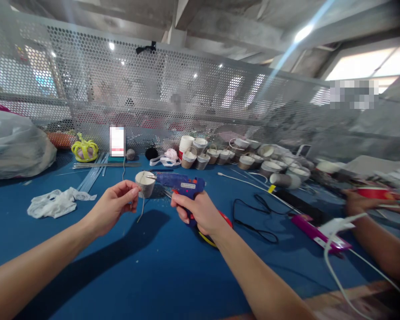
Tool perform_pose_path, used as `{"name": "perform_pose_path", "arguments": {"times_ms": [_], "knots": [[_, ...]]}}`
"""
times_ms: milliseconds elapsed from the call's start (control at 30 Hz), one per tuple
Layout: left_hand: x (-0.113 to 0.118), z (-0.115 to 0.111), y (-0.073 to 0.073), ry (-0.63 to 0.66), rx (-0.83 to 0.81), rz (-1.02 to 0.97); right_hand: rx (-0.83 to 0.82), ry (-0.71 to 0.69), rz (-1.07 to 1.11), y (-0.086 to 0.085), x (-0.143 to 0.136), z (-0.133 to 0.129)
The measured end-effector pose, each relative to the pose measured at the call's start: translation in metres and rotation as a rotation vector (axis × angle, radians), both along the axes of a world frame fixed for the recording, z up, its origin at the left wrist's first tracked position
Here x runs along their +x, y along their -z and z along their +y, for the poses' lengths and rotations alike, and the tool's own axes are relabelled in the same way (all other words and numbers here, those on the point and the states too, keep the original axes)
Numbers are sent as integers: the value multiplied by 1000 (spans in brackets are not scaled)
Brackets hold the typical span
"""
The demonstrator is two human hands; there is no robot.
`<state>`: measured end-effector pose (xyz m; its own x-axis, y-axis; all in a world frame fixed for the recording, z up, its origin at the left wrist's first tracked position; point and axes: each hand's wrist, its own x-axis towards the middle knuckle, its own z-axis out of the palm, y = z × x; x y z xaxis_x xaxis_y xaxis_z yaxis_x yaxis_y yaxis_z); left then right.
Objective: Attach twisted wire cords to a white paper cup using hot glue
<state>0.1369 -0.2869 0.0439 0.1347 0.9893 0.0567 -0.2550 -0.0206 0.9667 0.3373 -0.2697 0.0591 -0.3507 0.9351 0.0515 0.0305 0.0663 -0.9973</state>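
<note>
My right hand [198, 211] is wrapped round the grip of a blue hot glue gun [178, 181], whose metal nozzle points left. With thumb and fingertips pressed together, my left hand [123, 198] pinches a thin grey cord [142, 206]; its loose end hangs below the fingers. Just behind the cord and the nozzle stands a small pale paper cup [146, 186], upright on the table. The nozzle tip overlaps the cup's rim in view; whether they touch I cannot tell. Part of the gun's handle is hidden by my right hand.
Many small cups [245, 162] line the back of the blue table [146, 284]. Clear glue sticks [94, 171], a crumpled white plastic bag [55, 202], a phone [117, 141] and a black cable [253, 218] lie around. At right, a purple power strip [320, 233] and another person's hand [360, 202].
</note>
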Motion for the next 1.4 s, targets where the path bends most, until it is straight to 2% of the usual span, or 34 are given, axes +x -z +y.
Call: {"name": "perform_pose_path", "arguments": {"times_ms": [267, 600, 1133, 1400], "knots": [[0, 1, 0, 10, 0, 16, -16, -37, -19, 2, -1, -1], [3, 1, 3, 33, -20, 73, 52, 13, 5, 1, 0, -1], [1, 2, 2, -15, 18, 90, 50, 22, -49, -1, 2, -2], [-1, 1, 4, 4, 35, 139, 63, 54, -84, -1, 2, -2]]}}
